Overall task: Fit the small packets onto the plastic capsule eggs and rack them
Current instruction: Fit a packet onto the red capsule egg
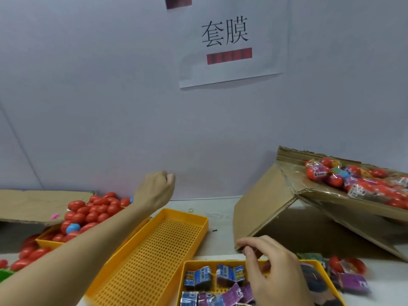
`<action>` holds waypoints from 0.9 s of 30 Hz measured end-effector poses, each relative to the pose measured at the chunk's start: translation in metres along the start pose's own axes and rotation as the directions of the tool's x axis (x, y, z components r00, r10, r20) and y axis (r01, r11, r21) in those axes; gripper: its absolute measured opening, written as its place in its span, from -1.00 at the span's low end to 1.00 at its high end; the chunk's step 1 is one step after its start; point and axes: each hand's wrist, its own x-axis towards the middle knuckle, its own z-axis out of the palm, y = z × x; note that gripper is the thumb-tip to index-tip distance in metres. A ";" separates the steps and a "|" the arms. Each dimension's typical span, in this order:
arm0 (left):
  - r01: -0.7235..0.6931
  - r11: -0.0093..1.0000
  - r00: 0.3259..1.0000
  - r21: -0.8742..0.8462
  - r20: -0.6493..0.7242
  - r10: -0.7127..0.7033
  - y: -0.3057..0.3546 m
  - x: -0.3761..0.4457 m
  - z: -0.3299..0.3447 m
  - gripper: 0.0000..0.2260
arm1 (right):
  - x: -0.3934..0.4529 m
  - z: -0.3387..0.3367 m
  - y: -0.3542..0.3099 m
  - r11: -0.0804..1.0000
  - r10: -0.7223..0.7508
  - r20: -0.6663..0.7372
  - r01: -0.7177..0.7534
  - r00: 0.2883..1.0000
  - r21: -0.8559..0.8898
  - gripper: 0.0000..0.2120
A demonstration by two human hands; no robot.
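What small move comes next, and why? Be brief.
Probably the right hand should pinch one packet from the tray beneath it: its fingers hover there with no packet clearly held, while the left hand is raised over the red eggs.

Bright, even light; soft overall, edges curved and motion-blurred.

White table, three perforated yellow trays, tilted cardboard box, rubber band, loose red eggs
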 end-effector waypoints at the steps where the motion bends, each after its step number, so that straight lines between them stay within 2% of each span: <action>1: -0.016 0.998 1.000 -0.052 -0.014 0.016 0.014 -0.011 -0.008 -0.69 | 0.000 0.000 0.001 1.000 0.005 -0.009 -0.005 1.000 0.019 -0.73; 4: -0.011 0.981 1.000 -0.195 -0.006 0.010 0.054 -0.047 -0.029 -0.72 | -0.003 -0.004 -0.001 0.997 0.022 -0.038 -0.018 0.999 0.081 -0.70; 7: 0.041 0.927 0.996 -0.373 0.089 -0.008 0.086 -0.087 -0.050 -0.75 | -0.004 -0.008 -0.002 0.991 0.039 -0.048 -0.033 0.998 0.132 -0.68; 10: 0.132 0.796 0.986 -0.591 0.160 -0.045 0.108 -0.130 -0.064 -0.78 | -0.006 -0.008 -0.002 0.988 0.051 -0.026 -0.046 0.998 0.146 -0.73; 12: 0.221 0.666 0.972 -0.712 0.219 -0.089 0.115 -0.154 -0.064 -0.79 | -0.007 -0.007 -0.002 0.987 0.050 -0.006 -0.048 0.999 0.153 -0.75; 13: 0.255 0.609 0.964 -0.751 0.245 -0.101 0.116 -0.164 -0.061 -0.78 | -0.007 -0.007 -0.001 0.987 0.051 0.008 -0.051 0.999 0.155 -0.75; 15: 0.288 0.569 0.956 -0.770 0.264 -0.127 0.114 -0.180 -0.050 -0.79 | -0.008 -0.008 -0.001 0.987 0.053 0.037 -0.058 0.998 0.151 -0.75; 19: 0.326 0.559 0.944 -0.762 0.289 -0.158 0.096 -0.197 -0.031 -0.83 | -0.008 -0.014 -0.003 0.993 0.015 0.146 -0.031 0.989 0.110 -0.75; 22: 0.273 0.641 0.961 -0.718 0.240 -0.139 0.082 -0.198 -0.020 -0.81 | -0.010 -0.018 -0.005 1.000 -0.001 0.305 -0.005 0.952 0.019 -0.76; 27: 0.214 0.719 0.977 -0.661 0.160 -0.143 0.068 -0.195 -0.009 -0.85 | -0.014 -0.020 -0.007 0.991 -0.012 0.422 0.067 0.907 -0.116 -0.92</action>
